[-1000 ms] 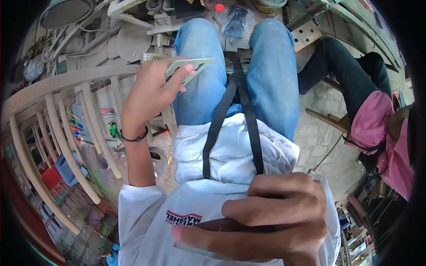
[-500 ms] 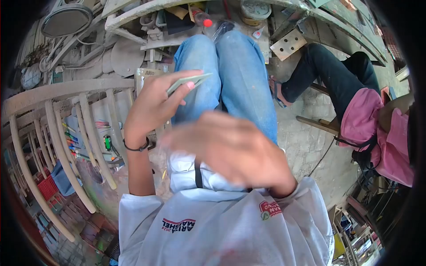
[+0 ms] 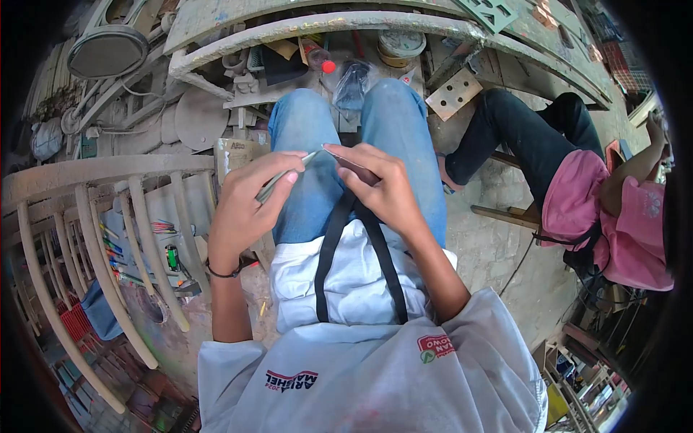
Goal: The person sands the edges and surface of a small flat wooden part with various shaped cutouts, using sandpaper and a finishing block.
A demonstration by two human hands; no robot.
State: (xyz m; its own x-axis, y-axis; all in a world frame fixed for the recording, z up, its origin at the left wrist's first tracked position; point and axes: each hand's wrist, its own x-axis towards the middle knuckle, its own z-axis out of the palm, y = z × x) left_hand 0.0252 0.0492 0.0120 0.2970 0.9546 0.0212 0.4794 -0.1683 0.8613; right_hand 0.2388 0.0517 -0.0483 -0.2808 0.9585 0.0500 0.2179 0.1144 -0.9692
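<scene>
My left hand (image 3: 245, 195) pinches a thin, flat, pale green piece (image 3: 273, 185) between thumb and fingers, above my left thigh. Closed around a small dark brown sheet that looks like sandpaper (image 3: 359, 173) is my right hand (image 3: 386, 184). Its fingertips meet the far tip of the green piece, between my knees. Much of both held things is hidden by my fingers.
A wooden slatted chair back (image 3: 108, 173) stands at left. Ahead is a dusty workbench (image 3: 325, 27), with a bucket (image 3: 401, 47) and a red-capped bottle (image 3: 317, 59) beneath. Another person in a pink shirt (image 3: 577, 191) sits at right.
My right hand, blurred over my lap before, has moved forward to the tip of the green piece, and the brown sheet now shows in it. My left hand has shifted slightly towards me.
</scene>
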